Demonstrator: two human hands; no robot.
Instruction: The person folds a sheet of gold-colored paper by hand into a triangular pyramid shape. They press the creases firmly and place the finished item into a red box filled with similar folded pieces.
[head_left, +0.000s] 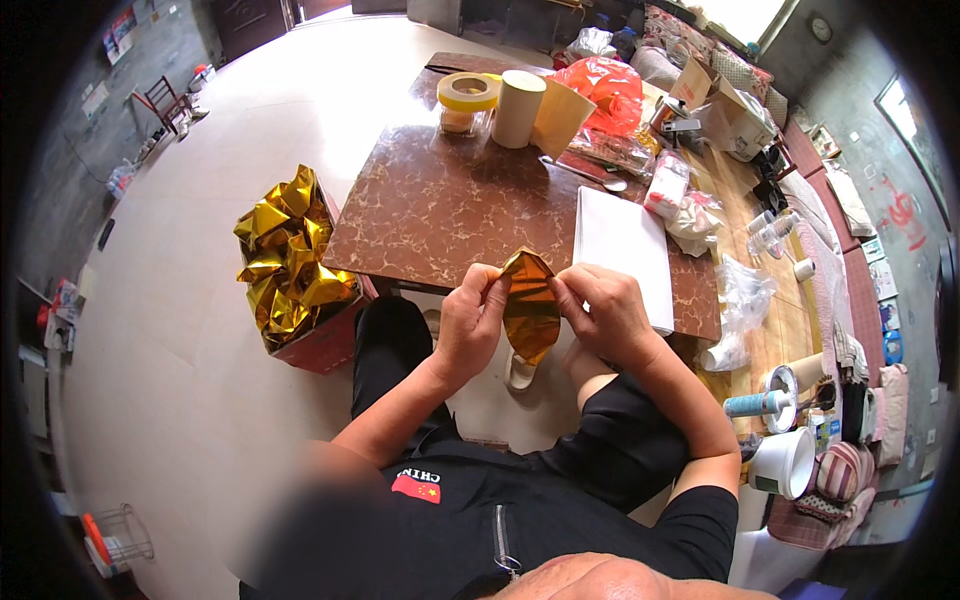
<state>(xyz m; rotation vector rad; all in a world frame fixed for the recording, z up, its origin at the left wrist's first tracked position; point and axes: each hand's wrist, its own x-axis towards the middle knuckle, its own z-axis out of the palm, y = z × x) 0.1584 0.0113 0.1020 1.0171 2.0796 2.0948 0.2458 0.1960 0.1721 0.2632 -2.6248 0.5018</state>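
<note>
Both of my hands hold a piece of shiny gold foil paper (531, 311) above my lap, in front of the table's near edge. My left hand (474, 319) pinches its upper left edge between thumb and fingers. On the opposite edge, my right hand (606, 309) pinches it the same way. The foil is pointed at top and bottom, with creases across its upper part. A stack of white paper (624, 255) lies on the brown marbled table (450, 195), just beyond my right hand. Folded gold foil pieces (289, 262) fill a red box (330, 345) at the left.
At the table's far side stand a yellow tape roll (469, 91) on a clear container, a cream paper roll (519, 109) and a red plastic bag (600, 94). A metal spoon (613, 183) lies near them. To the right, a wooden surface bears clear plastic bags (739, 300) and a white bucket (784, 461).
</note>
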